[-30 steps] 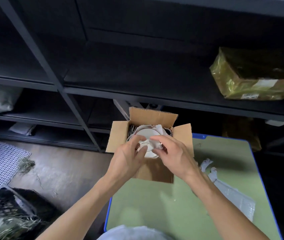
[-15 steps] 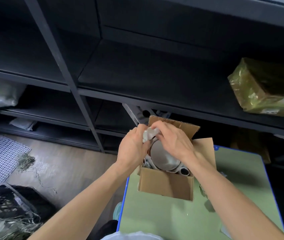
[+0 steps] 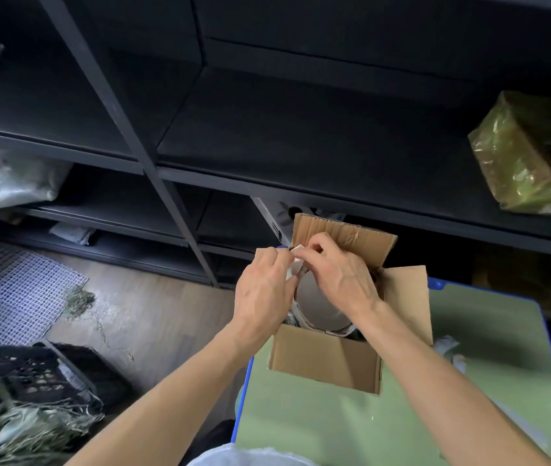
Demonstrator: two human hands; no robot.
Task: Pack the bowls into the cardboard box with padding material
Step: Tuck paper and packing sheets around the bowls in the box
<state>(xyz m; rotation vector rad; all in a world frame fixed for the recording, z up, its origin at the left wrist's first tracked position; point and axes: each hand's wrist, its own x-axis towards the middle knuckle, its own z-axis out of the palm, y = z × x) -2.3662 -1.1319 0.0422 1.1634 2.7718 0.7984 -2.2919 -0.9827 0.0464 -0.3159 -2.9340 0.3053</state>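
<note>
An open cardboard box [image 3: 326, 359] stands on the far left corner of a green table [image 3: 401, 415]. Inside it a pale bowl [image 3: 317, 306] lies with its underside showing. My left hand [image 3: 262, 292] and my right hand [image 3: 339, 272] meet above the box's far left corner. Both pinch a small piece of white padding paper [image 3: 296, 265] between their fingertips, just over the bowl's far rim. The rest of the box's contents are hidden by my hands.
Dark metal shelving [image 3: 267, 146] runs behind the table. A parcel wrapped in yellowish plastic [image 3: 529, 156] sits on the shelf at right. Crumpled white paper [image 3: 452, 348] lies on the table right of the box. A black crate with straw [image 3: 32, 391] stands on the floor at left.
Both hands moved with the padding paper from the middle of the bowl to the box's far left corner. The view shifted left, and the bowl's surface now shows.
</note>
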